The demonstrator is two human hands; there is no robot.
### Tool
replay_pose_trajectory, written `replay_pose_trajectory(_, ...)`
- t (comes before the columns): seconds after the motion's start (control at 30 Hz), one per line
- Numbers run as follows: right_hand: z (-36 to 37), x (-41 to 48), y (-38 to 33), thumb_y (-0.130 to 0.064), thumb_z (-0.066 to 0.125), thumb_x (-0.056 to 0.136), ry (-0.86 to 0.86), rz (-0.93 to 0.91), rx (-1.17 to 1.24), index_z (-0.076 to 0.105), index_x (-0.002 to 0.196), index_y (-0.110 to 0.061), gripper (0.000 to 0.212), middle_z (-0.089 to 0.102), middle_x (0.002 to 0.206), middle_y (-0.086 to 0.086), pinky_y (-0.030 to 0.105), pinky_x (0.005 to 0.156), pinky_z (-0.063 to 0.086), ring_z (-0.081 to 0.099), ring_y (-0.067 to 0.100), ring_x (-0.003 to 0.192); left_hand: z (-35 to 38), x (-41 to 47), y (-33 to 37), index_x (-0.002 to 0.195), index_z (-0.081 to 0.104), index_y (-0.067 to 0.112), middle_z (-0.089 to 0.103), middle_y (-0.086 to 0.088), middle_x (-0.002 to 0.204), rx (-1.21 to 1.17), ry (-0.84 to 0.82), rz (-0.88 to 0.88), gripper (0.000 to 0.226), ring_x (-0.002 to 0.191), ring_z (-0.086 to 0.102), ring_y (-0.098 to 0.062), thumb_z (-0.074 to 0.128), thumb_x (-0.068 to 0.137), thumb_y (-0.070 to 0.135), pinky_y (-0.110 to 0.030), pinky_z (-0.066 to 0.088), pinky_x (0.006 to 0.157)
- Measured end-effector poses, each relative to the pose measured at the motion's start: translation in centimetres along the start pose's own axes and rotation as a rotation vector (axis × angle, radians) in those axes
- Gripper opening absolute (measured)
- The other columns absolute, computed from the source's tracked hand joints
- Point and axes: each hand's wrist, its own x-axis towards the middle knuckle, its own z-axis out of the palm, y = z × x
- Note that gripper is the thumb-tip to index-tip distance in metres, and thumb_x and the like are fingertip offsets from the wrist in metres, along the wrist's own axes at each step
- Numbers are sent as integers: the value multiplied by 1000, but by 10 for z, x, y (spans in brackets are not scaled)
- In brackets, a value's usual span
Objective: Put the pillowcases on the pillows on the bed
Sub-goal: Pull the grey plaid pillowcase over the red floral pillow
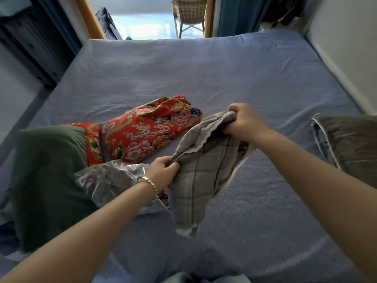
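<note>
A grey plaid pillowcase with a white scalloped edge hangs above the blue bed, held between both hands. My left hand grips its near edge; a bracelet sits on that wrist. My right hand grips the far upper edge and looks slightly blurred. A red floral pillow lies on the bed to the left of the pillowcase. A dark green pillow lies at the left edge. At the right edge lies a grey pillow in a trimmed case.
A crumpled clear plastic bag with grey fabric inside lies under my left forearm. Beyond the foot of the bed is a doorway with a wicker chair. A white wall runs along the right side, dark furniture along the left.
</note>
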Motion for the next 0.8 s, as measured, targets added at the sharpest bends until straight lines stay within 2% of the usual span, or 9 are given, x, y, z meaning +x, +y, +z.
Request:
replay_pose_trajectory(0.1, 1, 1, 21, -11, 56, 81, 223, 34, -318, 53, 91, -17, 12, 57, 99, 12, 35, 79, 37, 53, 33, 98, 0, 7, 17, 89, 65, 14, 64, -6, 89, -220, -101, -122, 17, 87, 58, -18, 53, 91, 27, -29, 47, 85)
replay_pose_trajectory(0.2, 20, -16, 18, -35, 62, 83, 320, 121, -375, 36, 135, -14, 62, 33, 137, 19, 38, 103, 22, 32, 35, 126, 6, 10, 34, 103, 64, 9, 66, -10, 108, -589, -74, -298, 32, 102, 60, -25, 61, 86, 36, -39, 46, 98)
replay_pose_trajectory(0.33, 48, -50, -2, -86, 48, 53, -107, 394, 288, 36, 138, -7, 117, 50, 130, 17, 44, 103, 37, 48, 33, 119, 5, 15, 49, 119, 60, 8, 65, -14, 116, -1018, -62, -459, 46, 102, 62, -28, 61, 85, 39, -35, 53, 79)
replay_pose_trajectory(0.4, 52, -56, -5, -89, 49, 38, -369, 601, 691, 58, 121, -13, 114, 64, 114, 12, 44, 96, 46, 60, 30, 104, 3, 16, 52, 123, 58, 7, 61, -15, 121, -1135, -99, -439, 45, 108, 60, -29, 53, 90, 37, -36, 51, 84)
replay_pose_trajectory(0.47, 54, -60, -4, -86, 57, 40, -516, 672, 767, 66, 107, -19, 95, 69, 102, 10, 42, 89, 48, 63, 29, 96, 1, 14, 54, 121, 58, 6, 62, -15, 116, -1204, -141, -397, 38, 105, 59, -28, 45, 96, 31, -40, 45, 97)
replay_pose_trajectory(0.57, 58, -59, 0, -53, 76, 61, -475, 525, 600, 63, 104, -14, 59, 69, 93, 6, 36, 79, 53, 65, 23, 85, -1, 11, 51, 126, 50, 3, 57, -17, 114, -1192, -105, -357, 33, 103, 56, -26, 42, 97, 18, -38, 45, 96)
replay_pose_trajectory(0.67, 60, -61, 7, -7, 67, 74, -240, 243, 537, 55, 80, -9, 14, 56, 71, 2, 25, 60, 44, 52, 14, 66, -12, 8, 37, 113, 55, -1, 65, -17, 99, -977, -33, -259, 23, 88, 65, -25, 52, 91, 6, -36, 54, 80)
replay_pose_trajectory(0.73, 63, -67, 15, -1, 62, 68, -106, -51, 393, 53, 72, -10, 14, 48, 67, -4, 22, 54, 38, 45, 11, 61, -26, 4, 27, 107, 57, 2, 67, -8, 84, -703, 48, -190, 29, 76, 65, -21, 64, 79, 0, -34, 55, 75)
replay_pose_trajectory(0.8, 72, -75, 24, 1, 60, 66, 48, -342, 139, 53, 69, -16, 19, 48, 74, -11, 25, 57, 40, 48, 12, 68, -35, 6, 11, 113, 52, 6, 62, -4, 92, -304, 128, -220, 48, 85, 61, -21, 72, 70, 7, -33, 52, 77)
